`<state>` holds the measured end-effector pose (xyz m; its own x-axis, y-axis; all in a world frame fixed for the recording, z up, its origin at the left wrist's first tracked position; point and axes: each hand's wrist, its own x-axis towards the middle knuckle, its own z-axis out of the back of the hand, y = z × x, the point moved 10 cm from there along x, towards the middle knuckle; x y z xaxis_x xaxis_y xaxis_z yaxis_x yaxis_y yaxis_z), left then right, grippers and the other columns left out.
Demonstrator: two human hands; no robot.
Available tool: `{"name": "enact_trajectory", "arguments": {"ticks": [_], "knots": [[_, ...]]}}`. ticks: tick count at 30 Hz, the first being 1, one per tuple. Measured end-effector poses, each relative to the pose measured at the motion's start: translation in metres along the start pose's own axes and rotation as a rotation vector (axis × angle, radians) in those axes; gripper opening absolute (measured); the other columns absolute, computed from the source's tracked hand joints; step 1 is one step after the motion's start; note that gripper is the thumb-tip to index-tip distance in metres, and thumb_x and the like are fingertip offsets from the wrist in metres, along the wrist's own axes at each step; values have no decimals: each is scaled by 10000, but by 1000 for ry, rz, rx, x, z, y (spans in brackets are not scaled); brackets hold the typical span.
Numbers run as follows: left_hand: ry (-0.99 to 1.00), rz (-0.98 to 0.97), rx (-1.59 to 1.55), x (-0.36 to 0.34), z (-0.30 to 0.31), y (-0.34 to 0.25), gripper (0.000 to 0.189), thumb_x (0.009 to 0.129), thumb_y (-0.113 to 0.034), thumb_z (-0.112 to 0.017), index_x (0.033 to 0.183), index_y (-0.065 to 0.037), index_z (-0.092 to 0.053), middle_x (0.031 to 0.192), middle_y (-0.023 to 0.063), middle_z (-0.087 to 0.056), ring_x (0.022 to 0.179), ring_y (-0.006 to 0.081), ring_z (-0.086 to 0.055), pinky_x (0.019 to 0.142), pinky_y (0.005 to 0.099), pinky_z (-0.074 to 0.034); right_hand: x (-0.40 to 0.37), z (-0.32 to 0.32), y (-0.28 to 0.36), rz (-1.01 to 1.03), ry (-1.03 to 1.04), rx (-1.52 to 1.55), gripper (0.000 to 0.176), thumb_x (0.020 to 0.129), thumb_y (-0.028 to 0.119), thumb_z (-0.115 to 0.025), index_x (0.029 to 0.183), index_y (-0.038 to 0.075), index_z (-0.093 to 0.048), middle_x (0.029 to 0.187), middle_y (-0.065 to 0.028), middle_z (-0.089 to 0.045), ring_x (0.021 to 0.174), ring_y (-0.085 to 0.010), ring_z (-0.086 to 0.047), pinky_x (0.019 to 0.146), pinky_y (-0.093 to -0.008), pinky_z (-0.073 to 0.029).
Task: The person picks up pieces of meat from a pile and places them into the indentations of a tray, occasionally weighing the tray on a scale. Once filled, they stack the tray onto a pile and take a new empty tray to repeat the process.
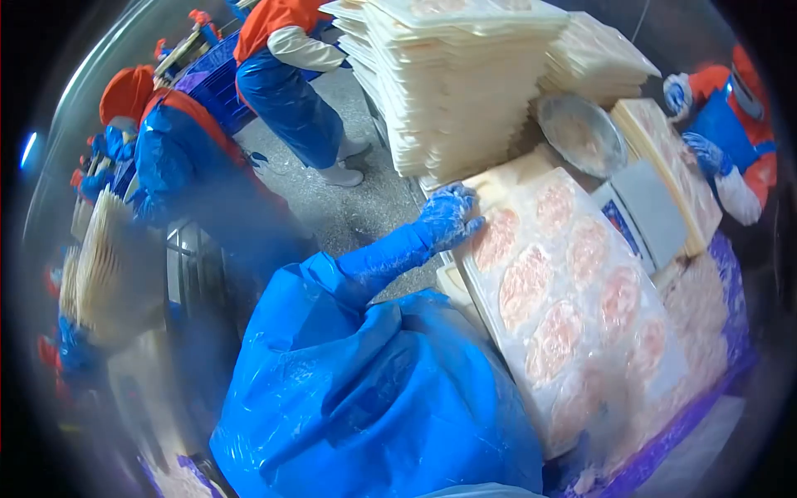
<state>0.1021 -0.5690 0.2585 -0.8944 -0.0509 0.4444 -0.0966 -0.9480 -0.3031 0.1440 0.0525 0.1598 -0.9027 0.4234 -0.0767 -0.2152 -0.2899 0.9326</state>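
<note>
My left hand (451, 216), in a wet blue glove, has its fingers bent over the upper left corner of a white tray (567, 274). Flat oval portions of pale pink meat (525, 286) lie in rows on this tray under a glossy, clear-looking layer. The tray slants across the right half of the view, on top of other pale trays. At its lower end a dark blue blurred shape, perhaps my right hand (588, 455), is too smeared for its fingers to show.
Tall stacks of white trays (465, 91) stand ahead, beside a metal bowl (583, 135) and a grey scale (652, 207). Loose pale meat (701, 311) lies on purple sheeting at right. Co-workers stand at left (187, 158), ahead (286, 91) and at far right (730, 124).
</note>
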Motion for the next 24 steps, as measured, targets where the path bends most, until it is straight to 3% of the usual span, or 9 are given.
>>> {"name": "enact_trajectory", "arguments": {"ticks": [1,3,6,7,8,11,14,19,24], "knots": [[-18,7,8,3,10,-6,435,866,-392,-646,1120,-41,-677,1066,172,-647,1054,391,-598,924,493,-474,1,4,3,1,-7,27,322,1009,163,-536,1285,-3,-545,1133,-149,-672,906,-249,-701,704,-345,-609],[238,327,-30,8,3,5,352,925,-349,-599,1057,-47,-723,1098,183,-688,1040,391,-625,922,495,-487,7,6,13,4,-21,58,327,1009,163,-535,1290,-4,-543,1136,-150,-672,907,-248,-702,703,-343,-611],[151,146,-260,10,-37,38,368,860,-410,-606,904,-76,-754,1023,218,-692,946,421,-638,815,520,-511,12,0,33,16,-25,120,335,1010,163,-534,1299,-6,-541,1140,-150,-672,907,-246,-703,701,-341,-613],[378,261,-408,13,-31,34,530,902,-521,-567,1113,-60,-723,1223,227,-658,1074,385,-637,886,485,-507,12,-3,41,18,-32,155,338,1010,163,-534,1302,-6,-540,1141,-150,-672,907,-245,-703,701,-341,-614],[383,262,-605,16,-14,19,552,906,-532,-560,1140,-53,-705,1242,227,-646,1094,382,-629,901,484,-503,11,-11,51,20,-32,189,340,1010,163,-534,1305,-7,-539,1143,-151,-672,908,-245,-704,700,-340,-615],[187,145,-1306,34,79,-36,625,919,-568,-537,1223,-34,-652,1300,228,-612,1153,372,-605,946,480,-488,10,-34,85,45,-1,308,348,1011,163,-533,1314,-8,-537,1147,-151,-672,908,-243,-705,698,-338,-618],[-37,-22,-1715,51,168,-63,703,931,-604,-514,1306,-15,-599,1358,229,-577,1212,362,-582,991,476,-473,14,-82,140,116,95,462,355,1011,163,-532,1322,-9,-534,1151,-152,-672,908,-241,-706,697,-337,-620],[-28,-205,-1686,54,174,-33,910,946,-685,-434,1480,49,-378,1502,222,-438,1372,347,-459,1124,493,-388,31,-235,300,254,497,871,368,1012,162,-531,1337,-12,-530,1157,-153,-672,909,-238,-709,694,-334,-625],[-128,11,-1756,25,142,32,803,970,-606,-452,1446,40,-432,1463,214,-486,1331,328,-502,1109,472,-400,0,-426,510,222,1126,1224,381,1013,162,-529,1351,-14,-526,1164,-154,-672,910,-235,-711,691,-330,-629]]}}
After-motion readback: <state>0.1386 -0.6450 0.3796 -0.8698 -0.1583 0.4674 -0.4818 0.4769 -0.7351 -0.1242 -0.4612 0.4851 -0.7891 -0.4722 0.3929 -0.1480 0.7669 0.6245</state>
